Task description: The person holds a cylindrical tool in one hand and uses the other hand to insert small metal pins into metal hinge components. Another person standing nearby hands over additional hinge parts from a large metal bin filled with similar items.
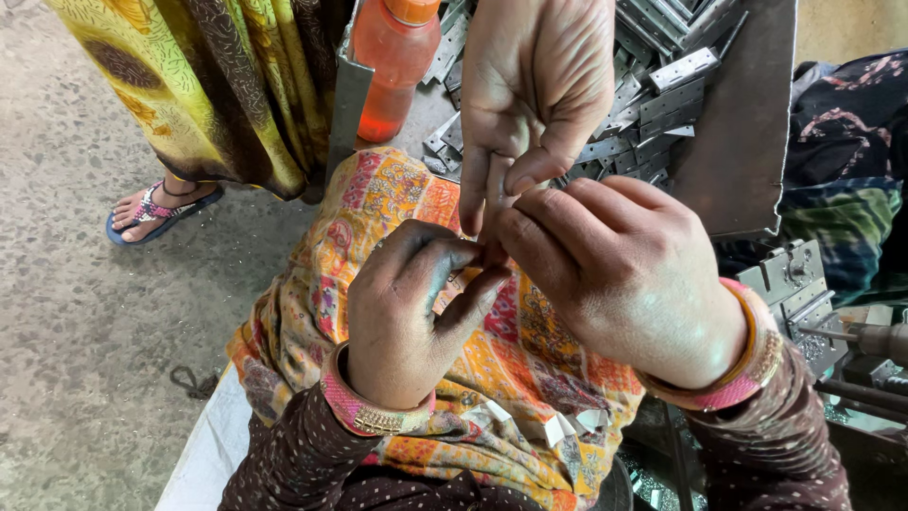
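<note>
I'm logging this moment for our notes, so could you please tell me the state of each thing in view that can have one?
left hand: fingers curled, tips pinched at the other person's finger
right hand: closed around the same finger
other person's hand: reaching down, fingers bent
orange bottle: upright, capped, partly full
metal hinges: loose in a heap, mostly folded
sandal: worn on a foot

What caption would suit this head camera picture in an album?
Left hand and right hand pinch at another person's hand above a patterned orange cloth, metal hinges heaped behind.
</note>
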